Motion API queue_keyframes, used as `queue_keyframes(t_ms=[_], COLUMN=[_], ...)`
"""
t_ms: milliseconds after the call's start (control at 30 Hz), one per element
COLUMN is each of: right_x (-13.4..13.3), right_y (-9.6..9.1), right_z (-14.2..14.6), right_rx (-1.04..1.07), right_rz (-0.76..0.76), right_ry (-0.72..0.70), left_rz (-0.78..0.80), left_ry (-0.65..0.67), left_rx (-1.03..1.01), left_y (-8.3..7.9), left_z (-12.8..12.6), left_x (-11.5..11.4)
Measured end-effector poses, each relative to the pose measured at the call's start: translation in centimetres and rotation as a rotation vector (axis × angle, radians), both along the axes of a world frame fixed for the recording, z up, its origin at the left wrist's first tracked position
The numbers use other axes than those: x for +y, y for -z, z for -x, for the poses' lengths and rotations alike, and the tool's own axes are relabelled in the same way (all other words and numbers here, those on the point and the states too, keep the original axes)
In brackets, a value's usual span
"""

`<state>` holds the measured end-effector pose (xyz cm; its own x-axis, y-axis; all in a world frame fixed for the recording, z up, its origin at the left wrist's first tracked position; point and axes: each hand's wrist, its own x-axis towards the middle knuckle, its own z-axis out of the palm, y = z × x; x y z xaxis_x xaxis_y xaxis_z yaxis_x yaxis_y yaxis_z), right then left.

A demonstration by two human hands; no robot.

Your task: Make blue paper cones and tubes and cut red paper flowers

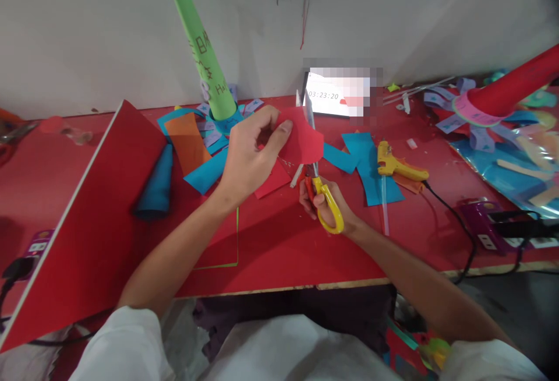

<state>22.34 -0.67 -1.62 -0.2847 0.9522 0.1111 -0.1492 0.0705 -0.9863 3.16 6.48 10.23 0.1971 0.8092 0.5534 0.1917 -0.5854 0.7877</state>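
Pinched between the thumb and fingers of my left hand (255,151) is a piece of red paper (301,139), held above the table. Its right side has a curved, cut edge. My right hand (329,200) grips scissors (331,218) with yellow and red handles. The blades point up and away from me, and the paper lies between or against them; part of their length is hidden by it. Below my left hand lie a blue strip (209,171), another red paper piece (274,180) and an orange piece (188,142).
A yellow glue gun (399,165) with a black cord lies right, beside blue paper (367,165). A tall green paper tube (205,49) stands at the back. A red board (96,223) leans at left near a blue cone (156,189). A purple power strip (480,223) sits at right.
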Motion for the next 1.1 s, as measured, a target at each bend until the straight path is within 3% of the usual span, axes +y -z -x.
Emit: queue_keyframes(t_ms=[267, 767, 967, 1100], right_x=[0.0, 0.0, 1.0, 1.6], right_y=[-0.5, -2.1, -1.5, -0.6], right_z=[0.1, 1.0, 0.8, 0.5], right_rx=[-0.017, 0.017, 0.058, 0.059], right_rz=[0.002, 0.113, 0.022, -0.009], right_ry=[0.021, 0.107, 0.151, 0.107], left_rz=[-0.057, 0.007, -0.001, 0.009], left_ry=[-0.063, -0.036, -0.043, -0.018], left_rx=[0.019, -0.018, -0.004, 0.03], left_y=[0.4, 1.1, 0.8, 0.4], left_z=[-0.2, -1.1, -0.3, 0.3], left_x=[0.1, -0.6, 0.1, 0.6])
